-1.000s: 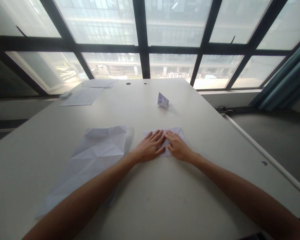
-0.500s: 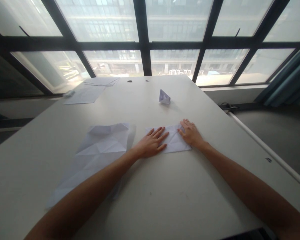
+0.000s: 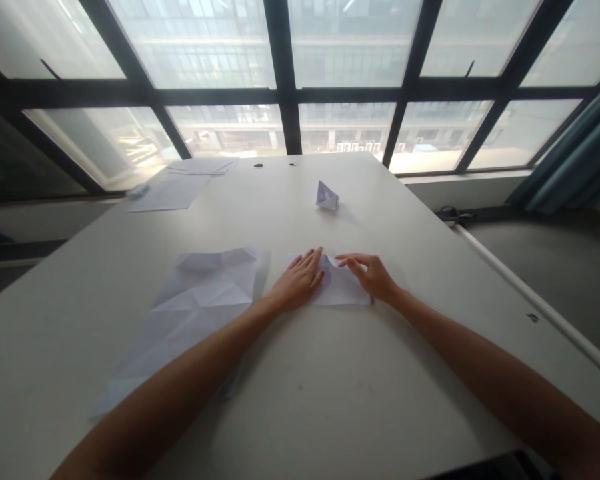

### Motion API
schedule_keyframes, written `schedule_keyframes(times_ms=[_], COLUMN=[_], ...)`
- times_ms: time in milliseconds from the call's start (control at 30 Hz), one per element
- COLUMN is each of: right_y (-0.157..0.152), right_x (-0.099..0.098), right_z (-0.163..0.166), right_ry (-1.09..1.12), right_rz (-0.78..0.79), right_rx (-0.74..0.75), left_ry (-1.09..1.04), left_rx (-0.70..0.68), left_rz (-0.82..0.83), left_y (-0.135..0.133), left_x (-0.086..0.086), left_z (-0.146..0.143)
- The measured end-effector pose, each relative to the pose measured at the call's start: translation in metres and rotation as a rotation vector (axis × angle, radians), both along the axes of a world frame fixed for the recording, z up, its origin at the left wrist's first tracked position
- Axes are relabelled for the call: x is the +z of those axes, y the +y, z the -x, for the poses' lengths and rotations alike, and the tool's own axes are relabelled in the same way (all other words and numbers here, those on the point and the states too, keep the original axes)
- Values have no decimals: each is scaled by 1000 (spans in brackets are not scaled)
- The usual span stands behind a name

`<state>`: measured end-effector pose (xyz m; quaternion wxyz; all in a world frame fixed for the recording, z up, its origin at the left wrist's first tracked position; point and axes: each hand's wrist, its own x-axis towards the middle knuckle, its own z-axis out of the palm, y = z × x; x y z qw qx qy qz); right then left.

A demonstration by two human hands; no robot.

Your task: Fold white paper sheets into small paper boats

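A small folded sheet of white paper [image 3: 343, 288] lies on the table between my hands. My left hand [image 3: 299, 280] rests flat on its left part, fingers stretched out and close together. At its upper right, my right hand [image 3: 371, 273] pinches a flap of the paper between thumb and fingers, and the flap is lifted and bent toward the left. Left of my left hand lies a larger creased sheet of paper [image 3: 200, 287], partly covered by my left forearm.
A small folded paper shape [image 3: 327, 197] stands farther back on the white table [image 3: 300, 413]. Several flat sheets [image 3: 170, 193] lie at the far left, with a small pale object [image 3: 139, 191] beside them. Windows rise behind the table.
My right hand has gone from lying flat on the paper's right side to pinching a flap, which it has drawn up and leftward. My left hand's fingers have come closer together.
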<state>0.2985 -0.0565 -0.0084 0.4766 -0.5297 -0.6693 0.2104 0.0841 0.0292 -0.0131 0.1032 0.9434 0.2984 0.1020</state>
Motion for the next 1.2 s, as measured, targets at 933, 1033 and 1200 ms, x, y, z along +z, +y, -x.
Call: schedule_keyframes(times_ms=[933,1033,1200], right_y=[-78,-90,-57], right_x=[2,7,22], right_z=[3,4,24], right_ry=[-886,-873,-687], right_rz=[238,249,264], right_rx=[137,108,-109], left_ry=[141,147,133], left_rx=[-72,-77,-79], left_rz=[-66,-59,-67], left_y=[-5,-5,-5], left_x=[7,8,7], left_z=[-1,-1,0])
